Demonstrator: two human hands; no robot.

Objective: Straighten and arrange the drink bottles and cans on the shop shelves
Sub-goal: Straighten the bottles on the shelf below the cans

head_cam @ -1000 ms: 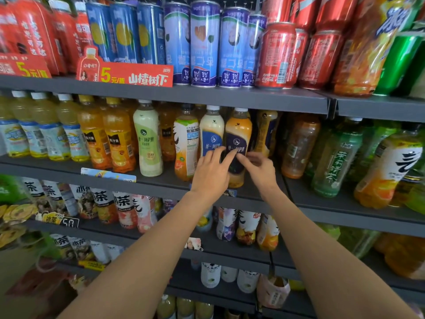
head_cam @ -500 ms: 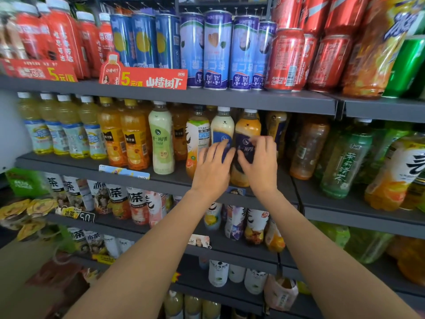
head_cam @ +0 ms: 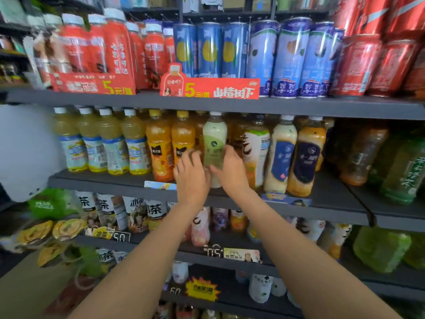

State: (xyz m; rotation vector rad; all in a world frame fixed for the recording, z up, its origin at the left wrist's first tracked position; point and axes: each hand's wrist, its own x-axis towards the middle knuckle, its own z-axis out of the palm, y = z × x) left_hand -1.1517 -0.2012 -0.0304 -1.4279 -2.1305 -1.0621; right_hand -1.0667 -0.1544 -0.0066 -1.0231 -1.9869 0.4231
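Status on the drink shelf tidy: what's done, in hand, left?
Done, by the look of it: the pale yellow bottles at the left of the middle shelf stand in an even row. In hand: both hands, left hand and right hand, are at the pale green bottle; the grip is too blurred to judge. Left: the red cans on the top shelf lean.

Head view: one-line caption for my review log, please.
Both hands, left hand and right hand, close around a pale green plastic bottle on the grey metal shelf.
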